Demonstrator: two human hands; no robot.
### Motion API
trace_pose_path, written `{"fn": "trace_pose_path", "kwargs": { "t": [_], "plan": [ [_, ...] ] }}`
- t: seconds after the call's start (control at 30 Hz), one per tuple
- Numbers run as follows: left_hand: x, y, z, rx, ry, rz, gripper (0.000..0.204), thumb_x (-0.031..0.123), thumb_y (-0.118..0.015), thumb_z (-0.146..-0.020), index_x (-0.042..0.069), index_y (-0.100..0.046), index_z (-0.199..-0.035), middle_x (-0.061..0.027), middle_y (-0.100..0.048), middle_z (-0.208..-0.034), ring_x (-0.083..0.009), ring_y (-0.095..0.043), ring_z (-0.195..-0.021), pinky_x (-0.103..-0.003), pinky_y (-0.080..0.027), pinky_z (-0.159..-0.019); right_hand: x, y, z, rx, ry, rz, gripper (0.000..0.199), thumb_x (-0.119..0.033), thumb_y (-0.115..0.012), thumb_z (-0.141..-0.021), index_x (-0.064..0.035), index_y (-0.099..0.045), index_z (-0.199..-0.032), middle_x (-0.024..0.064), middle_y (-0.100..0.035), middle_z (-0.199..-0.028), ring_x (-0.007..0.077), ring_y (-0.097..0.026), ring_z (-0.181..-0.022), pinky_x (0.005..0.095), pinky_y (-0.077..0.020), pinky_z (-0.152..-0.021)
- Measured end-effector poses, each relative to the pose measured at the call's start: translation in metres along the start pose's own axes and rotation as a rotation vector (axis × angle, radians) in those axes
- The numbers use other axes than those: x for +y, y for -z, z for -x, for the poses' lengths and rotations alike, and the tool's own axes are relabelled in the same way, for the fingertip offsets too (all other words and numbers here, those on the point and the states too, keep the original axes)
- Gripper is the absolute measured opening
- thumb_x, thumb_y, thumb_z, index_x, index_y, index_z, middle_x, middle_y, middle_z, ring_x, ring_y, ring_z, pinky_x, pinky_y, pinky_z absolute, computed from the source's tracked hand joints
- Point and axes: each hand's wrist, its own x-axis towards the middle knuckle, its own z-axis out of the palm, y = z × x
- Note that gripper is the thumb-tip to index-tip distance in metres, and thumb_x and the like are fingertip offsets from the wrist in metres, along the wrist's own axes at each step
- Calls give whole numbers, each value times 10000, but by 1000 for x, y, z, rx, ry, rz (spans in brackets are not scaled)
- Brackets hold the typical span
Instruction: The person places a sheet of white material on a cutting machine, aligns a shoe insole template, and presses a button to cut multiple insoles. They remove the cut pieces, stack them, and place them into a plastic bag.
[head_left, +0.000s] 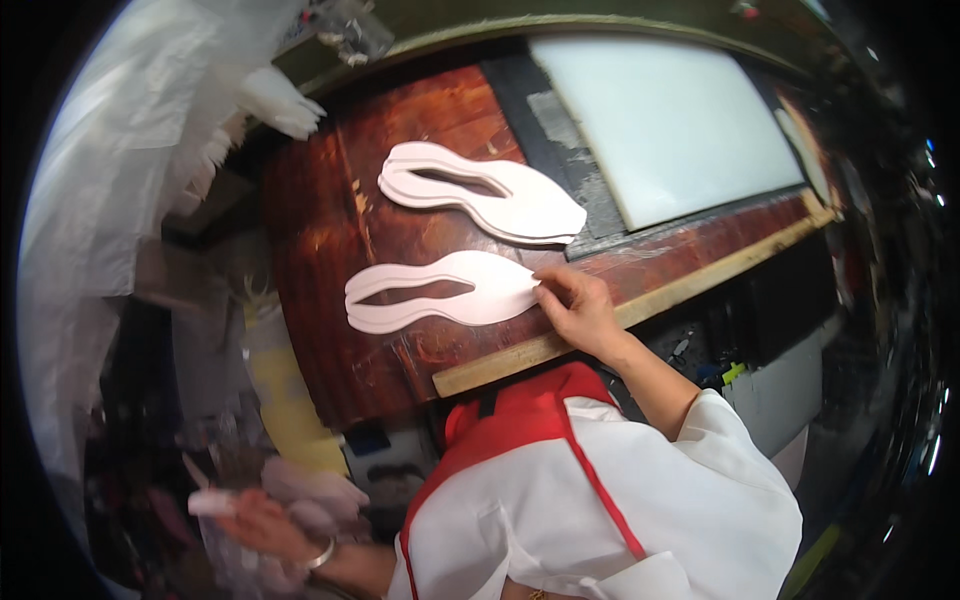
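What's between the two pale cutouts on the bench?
Head view: only bare reddish-brown wooden benchtop lies between the far cutout stack and the near cutout, whose end the right hand touches.

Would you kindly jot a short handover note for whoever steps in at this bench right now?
Right hand: fingertips on the end of the near pink cutout, flat on the wooden bench.
Left hand: low beside the bench, gripping soft pink pieces.
Done: a stack of cutouts lies further back, beside the white sheet.
Left: near cutout not yet on the stack.
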Motion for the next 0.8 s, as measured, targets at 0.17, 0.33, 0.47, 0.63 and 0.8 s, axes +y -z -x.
{"fn": "trace_pose_path", "kwargs": {
  "t": [0.17, 0.33, 0.47, 0.63, 0.8],
  "plan": [
    [68, -86, 59, -457, 163, 254, 398, 134, -471, -975, 68, -402, -1361, -15, -554, -668, -33, -430, -463, -177, -311, -380, 5, 14, -20, -104, 314, 208, 174, -61, -682, -778, -19, -636, -941, 132, -615, -794, 288, -613, -699, 342, -491, -616],
    [83, -103, 105, -848, -26, -106, 472, 43, -494, -915, 115, -439, -1379, -26, -573, -659, -137, -556, -525, -269, -443, -467, -13, 16, -28, -521, 270, -74, 208, -19, -693, -764, 8, -643, -964, 124, -648, -803, 238, -641, -711, 303, -503, -648],
    [89, -85, 163, -1676, -257, -575, 426, 121, -520, -836, 240, -602, -1237, -81, -669, -849, -291, -652, -704, -366, -521, -597, -17, 23, -34, -1019, -21, -173, 295, -18, -708, -763, 11, -644, -1050, 123, -667, -818, 208, -652, -708, 275, -511, -652],
    [89, -27, 169, -1747, 7, -480, 569, 46, -517, -821, 328, -514, -1316, -105, -672, -870, -299, -664, -764, -401, -536, -674, -16, 27, -35, -1376, 155, -67, 355, -45, -734, -765, -12, -643, -1106, 121, -692, -844, 197, -675, -749, 289, -540, -670],
    [86, -9, 131, -1257, 9, -309, 336, 70, -563, -858, 87, -616, -1189, -108, -669, -780, -233, -657, -630, -323, -519, -558, -32, 9, -20, -1374, 26, -9, 306, -81, -731, -796, -16, -660, -1087, 123, -698, -857, 177, -665, -753, 272, -522, -692]
  ]
}}
